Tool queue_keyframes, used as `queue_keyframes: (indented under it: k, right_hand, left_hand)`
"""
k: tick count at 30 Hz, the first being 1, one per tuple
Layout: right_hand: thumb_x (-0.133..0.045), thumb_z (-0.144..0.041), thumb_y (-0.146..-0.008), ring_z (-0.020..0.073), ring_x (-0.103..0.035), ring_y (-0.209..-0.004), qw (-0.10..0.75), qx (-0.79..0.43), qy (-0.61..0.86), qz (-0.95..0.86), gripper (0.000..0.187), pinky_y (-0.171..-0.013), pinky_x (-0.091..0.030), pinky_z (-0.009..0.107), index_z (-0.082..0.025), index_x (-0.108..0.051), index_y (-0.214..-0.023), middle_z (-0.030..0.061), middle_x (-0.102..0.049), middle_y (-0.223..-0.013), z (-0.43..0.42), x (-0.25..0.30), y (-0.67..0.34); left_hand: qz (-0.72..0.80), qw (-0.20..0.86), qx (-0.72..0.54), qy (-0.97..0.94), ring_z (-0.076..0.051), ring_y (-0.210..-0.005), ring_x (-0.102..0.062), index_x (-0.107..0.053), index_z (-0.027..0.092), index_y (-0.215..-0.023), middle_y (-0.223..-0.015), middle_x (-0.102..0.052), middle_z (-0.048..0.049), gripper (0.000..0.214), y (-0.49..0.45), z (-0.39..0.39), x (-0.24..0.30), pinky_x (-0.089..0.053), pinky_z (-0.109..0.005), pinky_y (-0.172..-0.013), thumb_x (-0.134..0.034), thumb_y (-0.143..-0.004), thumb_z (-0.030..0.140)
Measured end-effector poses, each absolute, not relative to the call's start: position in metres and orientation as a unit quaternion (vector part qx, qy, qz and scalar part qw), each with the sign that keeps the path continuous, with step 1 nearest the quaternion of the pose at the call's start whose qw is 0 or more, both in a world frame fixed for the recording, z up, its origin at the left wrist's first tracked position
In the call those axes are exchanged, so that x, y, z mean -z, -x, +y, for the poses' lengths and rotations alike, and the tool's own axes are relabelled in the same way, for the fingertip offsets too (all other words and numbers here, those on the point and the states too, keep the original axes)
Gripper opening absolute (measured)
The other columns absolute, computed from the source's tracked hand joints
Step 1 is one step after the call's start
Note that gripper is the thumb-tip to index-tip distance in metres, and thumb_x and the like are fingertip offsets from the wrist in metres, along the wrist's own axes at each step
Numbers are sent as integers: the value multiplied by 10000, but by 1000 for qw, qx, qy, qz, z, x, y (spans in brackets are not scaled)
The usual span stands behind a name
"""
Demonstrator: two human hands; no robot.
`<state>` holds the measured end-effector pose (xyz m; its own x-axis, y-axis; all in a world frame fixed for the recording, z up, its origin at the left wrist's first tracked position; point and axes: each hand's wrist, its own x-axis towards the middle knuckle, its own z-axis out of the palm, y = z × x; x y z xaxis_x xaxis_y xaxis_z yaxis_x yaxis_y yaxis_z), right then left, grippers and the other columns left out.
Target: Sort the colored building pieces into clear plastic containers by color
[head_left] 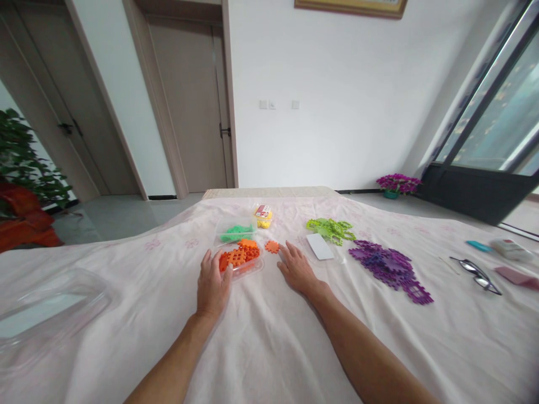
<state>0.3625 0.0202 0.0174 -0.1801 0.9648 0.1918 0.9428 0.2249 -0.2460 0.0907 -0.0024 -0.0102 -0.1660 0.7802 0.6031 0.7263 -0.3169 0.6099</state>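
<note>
A clear plastic box full of orange interlocking plastic pieces lies on the cloth before me. My left hand is at its left end, thumb at the front and fingers along the side, holding it. One loose orange piece lies flat to the right of the box. Beside that piece, my right hand rests palm down with its fingers stretched out and holds nothing. Behind the orange box stands a clear box with green pieces, and next to it a box of yellow pieces.
Right of my right hand are a clear tray with a white card, lime-green pieces and a purple pile. Eyeglasses lie farther right. A clear plastic container sits at the left on the pink cloth.
</note>
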Motion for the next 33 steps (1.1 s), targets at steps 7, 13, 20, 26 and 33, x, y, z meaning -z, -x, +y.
queue_keyframes:
  k: [7, 13, 20, 26, 33]
  right_hand:
    - [-426, -404, -1017, 295, -309, -1468, 144, -30, 623, -768, 567, -1138, -302, 440, -247, -350, -1556, 162, -262, -1638, 28, -19, -355]
    - [-404, -378, -1027, 264, -387, -1409, 127, -27, 596, -793, 486, -1128, -291, 415, -314, -437, -1508, 108, -379, -1580, 35, -21, -351]
    - [-486, -385, -988, 230, -553, -1154, 184, -5, 634, -751, 321, -988, -370, 336, -238, -683, -1195, 104, -622, -1264, 29, -23, -352]
    - [-492, -431, -984, 290, -441, -1355, 161, -7, 632, -758, 497, -1063, -340, 400, -283, -501, -1459, 129, -408, -1557, 33, -20, -349]
    - [-395, -381, -1030, 253, -570, -1177, 148, -16, 631, -761, 359, -962, -394, 341, -254, -663, -1233, 103, -660, -1271, 35, -26, -351]
  left_hand:
    - [586, 106, -542, -593, -294, -1472, -346, -524, 230, -1360, -1466, -453, -143, 397, -89, 2, 19, -344, -557, -1195, -431, -994, 350]
    - [557, 120, -576, -586, -242, -1266, -579, -559, 256, -1307, -1328, -610, -91, 389, -85, 6, 23, -492, -449, -1096, -438, -939, 210]
    - [580, 215, -566, -545, -230, -1296, -538, -583, 216, -1248, -1318, -609, -76, 382, -92, -2, 6, -399, -426, -1164, -448, -890, 204]
    - [566, 262, -554, -552, -229, -1300, -538, -575, 206, -1265, -1348, -604, -87, 393, -95, -7, 0, -386, -428, -1161, -455, -892, 240]
    - [536, 290, -514, -604, -235, -1299, -545, -546, 201, -1309, -1399, -583, -100, 414, -99, -13, -1, -392, -444, -1145, -459, -915, 294]
